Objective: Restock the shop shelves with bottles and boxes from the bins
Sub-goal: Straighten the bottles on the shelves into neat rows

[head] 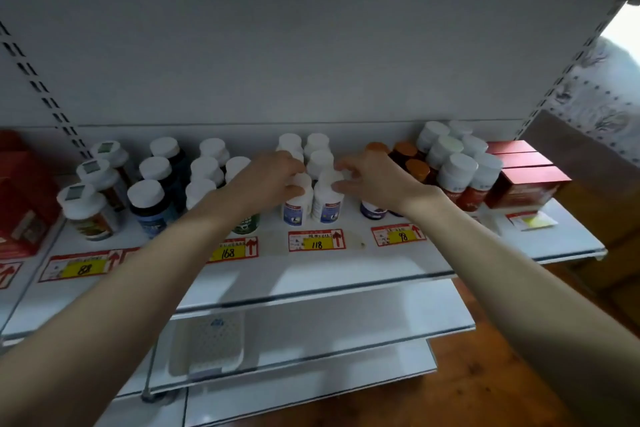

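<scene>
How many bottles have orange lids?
3 bottles, just past the right hand: one at the back, one right of it, one nearer the front. The hand may hide more.

mid-frame, left hand (273, 180) grips the cap of a white plastic bottle with a blue label (297, 206) on the white metal shelf (311, 274). right hand (375, 180) pinches the twin bottle (327, 204) just beside it, right above the yellow 118 price tag (317, 241).

Red-bordered yellow price tags on the white metal shelf (346, 263) bear handwritten black numbers: the leftmost tag (81, 269) seemingly 88, the next tag (232, 251) 168, the middle tag (317, 241) 118, the right tag (398, 236) 98, their smaller print illegible.
</scene>
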The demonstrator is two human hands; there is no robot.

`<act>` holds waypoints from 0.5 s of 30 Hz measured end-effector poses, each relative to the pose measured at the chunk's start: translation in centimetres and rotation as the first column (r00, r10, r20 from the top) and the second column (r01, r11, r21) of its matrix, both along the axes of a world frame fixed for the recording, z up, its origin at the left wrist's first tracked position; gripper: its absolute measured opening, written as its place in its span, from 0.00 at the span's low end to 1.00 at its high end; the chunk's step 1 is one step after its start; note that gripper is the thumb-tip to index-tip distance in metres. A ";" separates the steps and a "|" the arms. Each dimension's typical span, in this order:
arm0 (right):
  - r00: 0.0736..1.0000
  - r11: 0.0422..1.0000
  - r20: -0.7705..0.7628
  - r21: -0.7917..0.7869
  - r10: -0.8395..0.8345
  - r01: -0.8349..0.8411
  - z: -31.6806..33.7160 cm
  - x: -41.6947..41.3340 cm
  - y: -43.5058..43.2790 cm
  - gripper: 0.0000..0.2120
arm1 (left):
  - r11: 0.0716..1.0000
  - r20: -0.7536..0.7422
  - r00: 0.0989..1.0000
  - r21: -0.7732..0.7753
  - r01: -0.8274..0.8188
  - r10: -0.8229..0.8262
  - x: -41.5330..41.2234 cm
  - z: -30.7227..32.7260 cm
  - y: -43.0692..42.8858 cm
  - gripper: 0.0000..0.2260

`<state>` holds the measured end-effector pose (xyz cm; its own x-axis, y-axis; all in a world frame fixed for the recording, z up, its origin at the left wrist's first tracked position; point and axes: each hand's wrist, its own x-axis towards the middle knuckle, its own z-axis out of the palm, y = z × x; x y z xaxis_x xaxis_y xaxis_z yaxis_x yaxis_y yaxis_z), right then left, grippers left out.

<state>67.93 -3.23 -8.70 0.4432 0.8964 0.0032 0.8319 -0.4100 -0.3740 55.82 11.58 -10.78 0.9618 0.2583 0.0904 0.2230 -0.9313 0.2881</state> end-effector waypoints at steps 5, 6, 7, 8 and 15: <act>0.993 0.984 0.020 -0.136 0.118 -0.114 -0.4 1.1 2.0 0.22 | 0.998 -0.059 0.998 0.057 -0.009 0.012 0.3 -0.7 0.1 0.13; 0.991 0.982 0.036 -0.139 0.133 -0.126 -0.5 1.2 2.2 0.21 | 0.997 -0.061 0.998 0.075 -0.007 0.012 0.3 -0.8 0.1 0.11; 0.989 0.982 0.043 -0.135 0.139 -0.132 -0.6 1.3 2.3 0.21 | 0.996 -0.061 0.998 0.088 -0.018 0.024 0.3 -0.8 0.0 0.10; 0.989 0.983 0.046 -0.129 0.138 -0.131 -0.7 1.3 2.4 0.21 | 0.995 -0.056 0.998 0.097 -0.029 0.035 0.3 -0.8 -0.1 0.10; 0.991 0.987 0.028 -0.099 0.132 -0.128 -1.1 1.5 2.3 0.21 | 0.982 -0.052 0.991 0.155 -0.111 0.121 0.7 -1.1 -0.9 0.13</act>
<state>69.46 -0.94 -9.79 0.3240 0.9432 -0.0736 0.8921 -0.3305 -0.3081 56.48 10.65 -11.91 0.9310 0.3564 0.0793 0.3449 -0.9298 0.1287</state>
